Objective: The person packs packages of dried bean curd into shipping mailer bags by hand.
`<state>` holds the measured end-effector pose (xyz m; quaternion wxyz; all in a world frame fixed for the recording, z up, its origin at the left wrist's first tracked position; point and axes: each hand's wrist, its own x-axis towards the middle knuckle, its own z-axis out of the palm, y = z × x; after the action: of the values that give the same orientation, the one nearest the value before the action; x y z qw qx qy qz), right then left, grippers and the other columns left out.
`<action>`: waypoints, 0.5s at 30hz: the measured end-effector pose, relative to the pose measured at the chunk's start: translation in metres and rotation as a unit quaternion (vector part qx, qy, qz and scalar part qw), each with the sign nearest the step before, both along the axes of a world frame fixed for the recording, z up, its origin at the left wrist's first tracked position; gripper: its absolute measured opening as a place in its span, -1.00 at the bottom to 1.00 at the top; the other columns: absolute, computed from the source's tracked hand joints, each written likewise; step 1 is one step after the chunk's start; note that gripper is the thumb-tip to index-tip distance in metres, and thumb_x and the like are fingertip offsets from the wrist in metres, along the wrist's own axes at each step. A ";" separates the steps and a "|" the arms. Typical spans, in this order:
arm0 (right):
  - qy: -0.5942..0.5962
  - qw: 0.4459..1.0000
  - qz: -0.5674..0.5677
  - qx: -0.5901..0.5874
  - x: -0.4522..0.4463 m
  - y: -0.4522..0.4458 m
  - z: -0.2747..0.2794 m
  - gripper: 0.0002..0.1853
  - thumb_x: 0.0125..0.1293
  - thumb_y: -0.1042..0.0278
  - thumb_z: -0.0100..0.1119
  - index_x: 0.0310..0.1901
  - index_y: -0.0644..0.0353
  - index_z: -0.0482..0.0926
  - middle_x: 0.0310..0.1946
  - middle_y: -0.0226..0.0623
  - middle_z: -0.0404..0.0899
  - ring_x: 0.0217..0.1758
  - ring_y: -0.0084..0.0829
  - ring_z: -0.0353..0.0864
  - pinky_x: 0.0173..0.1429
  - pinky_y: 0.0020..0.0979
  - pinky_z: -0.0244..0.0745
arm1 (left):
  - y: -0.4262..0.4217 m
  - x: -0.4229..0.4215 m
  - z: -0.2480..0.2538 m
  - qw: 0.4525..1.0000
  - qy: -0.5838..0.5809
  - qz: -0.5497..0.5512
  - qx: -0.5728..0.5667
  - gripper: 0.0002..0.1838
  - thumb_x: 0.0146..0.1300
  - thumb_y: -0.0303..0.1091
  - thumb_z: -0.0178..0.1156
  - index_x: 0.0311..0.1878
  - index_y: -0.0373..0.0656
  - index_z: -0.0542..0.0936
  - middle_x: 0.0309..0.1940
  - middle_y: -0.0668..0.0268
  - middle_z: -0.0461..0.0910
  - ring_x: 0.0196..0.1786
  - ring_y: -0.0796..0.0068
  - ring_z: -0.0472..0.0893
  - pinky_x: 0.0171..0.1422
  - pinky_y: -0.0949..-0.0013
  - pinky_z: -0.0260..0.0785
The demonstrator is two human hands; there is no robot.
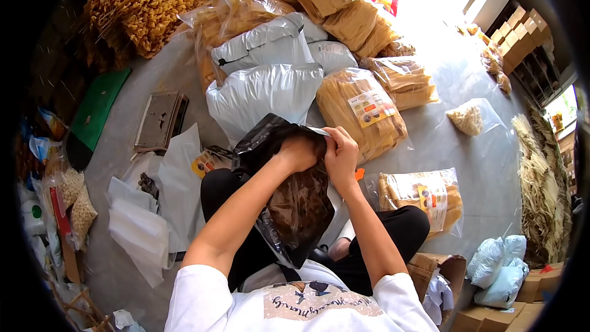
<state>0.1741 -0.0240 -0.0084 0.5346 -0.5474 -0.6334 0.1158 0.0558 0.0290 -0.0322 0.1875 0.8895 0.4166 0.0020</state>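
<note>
A mailing bag with a black inside (pixel 261 141) lies over my crossed legs, its mouth spread upward. Inside or against it shows a clear pack of brown dried goods (pixel 298 203). My left hand (pixel 300 152) reaches into the bag's mouth, its fingertips hidden by the dark film. On the bag's right edge, my right hand (pixel 340 150) pinches the pale rim. Just beyond the hands lie a silver-grey filled bag (pixel 267 98) and a clear pack of yellowish dried sheets (pixel 359 110) with a label.
More clear packs (pixel 424 200) sit at the right, near a small bag of pale pieces (pixel 467 118). At the left are white plastic bags (pixel 141 227), a metal box (pixel 158 120) and a green board (pixel 98 114). An open carton (pixel 452 270) stands by my right knee.
</note>
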 end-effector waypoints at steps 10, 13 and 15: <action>0.145 0.979 0.141 -0.018 0.018 -0.048 -0.002 -0.66 0.33 0.42 -0.10 0.10 0.31 0.42 -0.10 -0.17 0.55 -0.03 -0.37 0.52 0.09 -0.42 0.36 | -0.037 -0.025 0.016 0.938 -0.323 0.104 0.070 -0.74 0.06 -0.49 0.18 -0.14 -0.33 0.55 -0.07 -0.03 0.52 0.05 -0.01 0.47 0.18 0.16 0.28; 0.274 0.957 0.000 -0.092 0.029 -0.082 -0.027 -0.57 0.39 0.35 -0.22 0.26 0.28 0.27 0.17 -0.17 0.41 0.25 -0.34 0.34 0.29 -0.41 0.16 | -0.073 -0.070 0.083 0.892 -0.207 0.253 0.313 -0.60 0.00 -0.43 0.26 -0.03 -0.26 0.50 0.00 0.08 0.47 0.16 0.11 0.36 0.24 0.15 0.20; 0.219 0.970 -0.020 -0.106 0.025 -0.096 -0.043 -0.56 0.41 0.36 -0.28 0.29 0.27 0.24 0.26 -0.16 0.31 0.37 -0.27 0.19 0.38 -0.37 0.03 | -0.079 -0.105 0.069 0.867 -0.135 0.356 0.322 -0.40 -0.01 -0.17 0.32 0.10 -0.19 0.40 -0.05 0.04 0.47 0.06 0.04 0.42 0.15 0.14 0.27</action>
<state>0.1991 -0.1204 -0.0512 0.6011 -0.5750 -0.4739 0.2888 -0.0491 -0.0503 0.0370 -0.0678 0.6831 0.6516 0.3228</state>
